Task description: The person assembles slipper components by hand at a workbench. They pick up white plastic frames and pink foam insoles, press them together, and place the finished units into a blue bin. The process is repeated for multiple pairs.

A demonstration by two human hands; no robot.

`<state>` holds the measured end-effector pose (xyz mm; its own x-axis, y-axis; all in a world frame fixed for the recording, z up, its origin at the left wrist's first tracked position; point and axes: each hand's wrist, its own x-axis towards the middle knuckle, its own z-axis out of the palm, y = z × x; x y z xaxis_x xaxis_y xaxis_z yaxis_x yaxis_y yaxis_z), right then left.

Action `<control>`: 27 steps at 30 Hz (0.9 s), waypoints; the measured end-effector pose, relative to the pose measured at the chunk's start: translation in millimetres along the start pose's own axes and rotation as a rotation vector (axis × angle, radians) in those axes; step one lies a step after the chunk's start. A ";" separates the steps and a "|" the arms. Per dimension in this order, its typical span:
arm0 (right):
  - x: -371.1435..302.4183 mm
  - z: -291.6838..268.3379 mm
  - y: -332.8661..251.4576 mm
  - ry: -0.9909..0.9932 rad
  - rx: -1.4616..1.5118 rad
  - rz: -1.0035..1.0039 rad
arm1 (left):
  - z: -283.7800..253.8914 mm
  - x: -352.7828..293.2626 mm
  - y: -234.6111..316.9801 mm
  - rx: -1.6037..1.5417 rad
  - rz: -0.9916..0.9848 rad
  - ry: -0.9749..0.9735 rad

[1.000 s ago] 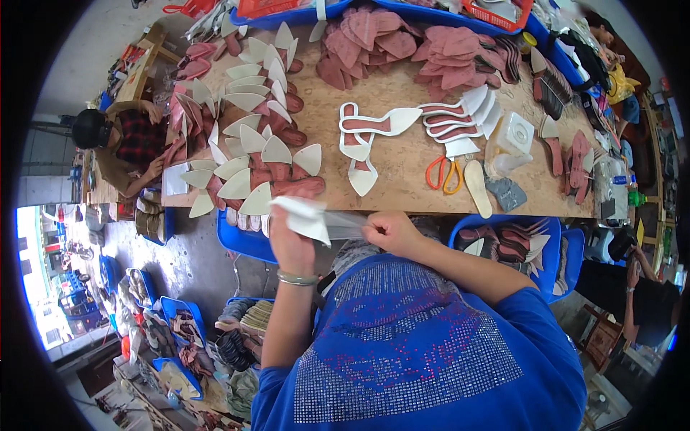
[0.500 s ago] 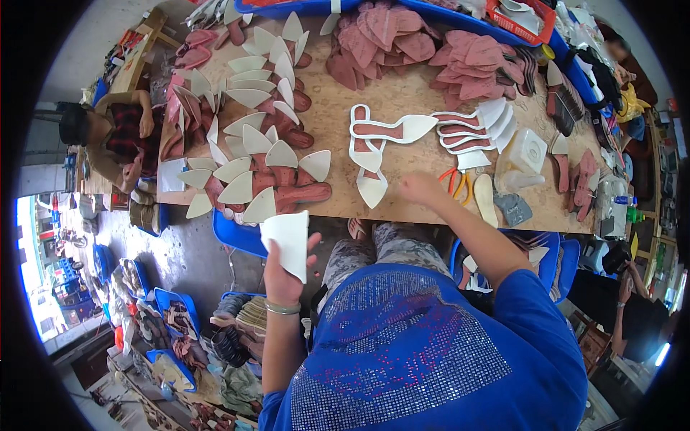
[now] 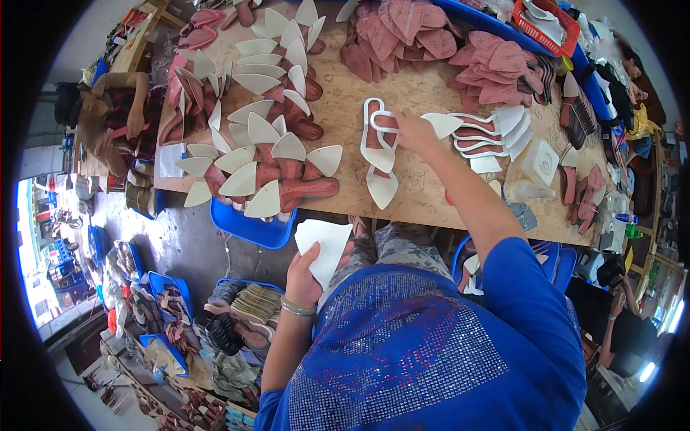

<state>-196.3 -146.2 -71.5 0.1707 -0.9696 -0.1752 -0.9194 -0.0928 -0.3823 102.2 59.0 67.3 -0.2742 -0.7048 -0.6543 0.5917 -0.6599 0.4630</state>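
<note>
**A:** Describe the hands as I see them from the head view.

**B:** My left hand (image 3: 305, 276) is held low, off the near edge of the wooden table (image 3: 424, 179), forearm rising from below with a metal bangle (image 3: 297, 309) at the wrist. Its fingers are closed on a white wedge-shaped piece (image 3: 325, 248), which stands roughly upright above my lap.

**A:** And the other?

**B:** My right hand (image 3: 413, 131) is stretched forward over the table, arm extended. It rests on a white strappy sandal upper (image 3: 379, 140) lying flat on the wood; I cannot tell whether the fingers pinch it or merely press.

**A:** Its appearance?

**B:** White loops of strap at one end, a pointed sole tip toward me, with similar white uppers (image 3: 485, 133) just beside it on the right.
</note>
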 end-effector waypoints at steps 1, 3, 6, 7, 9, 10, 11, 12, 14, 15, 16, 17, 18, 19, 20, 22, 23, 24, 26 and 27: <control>-5.2 -10.9 -0.9 0.087 0.060 0.004 | -0.7 2.3 0.5 -0.005 -0.012 -0.022; -22.8 -37.2 -1.0 0.308 0.315 0.040 | 3.0 8.1 0.5 -0.111 -0.076 -0.090; -73.1 -74.7 -0.6 0.403 0.941 0.152 | 22.8 15.6 3.0 -0.191 -0.178 -0.253; -93.5 -89.0 -17.2 0.405 1.103 0.082 | 30.3 17.3 1.2 -0.210 -0.195 -0.305; -143.9 -93.5 -37.5 0.346 1.353 0.024 | 38.1 24.9 -8.0 -0.204 -0.245 -0.346; -169.2 -90.7 -42.4 0.290 1.441 0.033 | 44.9 29.3 -11.8 -0.211 -0.266 -0.359; -190.8 -90.4 -52.9 0.272 1.436 -0.009 | 50.7 33.8 -16.1 -0.232 -0.283 -0.329; -208.4 -90.9 -66.0 0.252 1.436 -0.054 | 54.1 36.7 -19.1 -0.249 -0.296 -0.294; -234.9 -97.6 -86.6 0.242 1.514 0.040 | 48.4 46.1 -27.3 -0.230 -0.295 -0.274; -245.7 -92.3 -80.1 0.239 1.608 0.111 | 46.3 48.1 -32.4 -0.222 -0.294 -0.262; -254.5 -88.4 -71.1 0.251 1.658 0.129 | 48.1 46.1 -35.3 -0.214 -0.318 -0.276; -262.6 -85.3 -61.7 0.261 1.708 0.148 | 51.4 42.6 -37.8 -0.207 -0.342 -0.290; -267.9 -84.5 -57.8 0.273 1.761 0.164 | 55.5 39.8 -39.7 -0.197 -0.365 -0.304; -272.7 -84.5 -57.7 0.283 1.782 0.122 | 59.0 37.8 -42.1 -0.192 -0.387 -0.303; -278.3 -82.7 -56.7 0.211 1.845 0.126 | 59.2 39.0 -47.4 -0.208 -0.397 -0.290; -288.3 -81.8 -57.2 0.080 1.964 0.128 | 56.8 45.1 -56.8 -0.228 -0.421 -0.276; -292.3 -81.6 -60.2 0.078 1.967 0.158 | 54.5 45.0 -60.9 -0.191 -0.396 -0.252; -295.2 -81.6 -56.5 0.075 1.977 0.153 | 57.3 42.8 -60.3 -0.179 -0.367 -0.252; -302.0 -82.4 -41.3 0.067 1.998 0.143 | 62.8 36.1 -55.7 -0.154 -0.309 -0.251; -306.1 -86.8 -34.1 0.107 1.997 0.182 | 62.2 32.8 -53.8 -0.142 -0.280 -0.253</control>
<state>-247.9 134.1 73.9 0.0519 -0.9508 -0.3055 0.7060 0.2513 -0.6621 14.2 55.2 58.1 -0.6073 -0.5565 -0.5670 0.5618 -0.8055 0.1888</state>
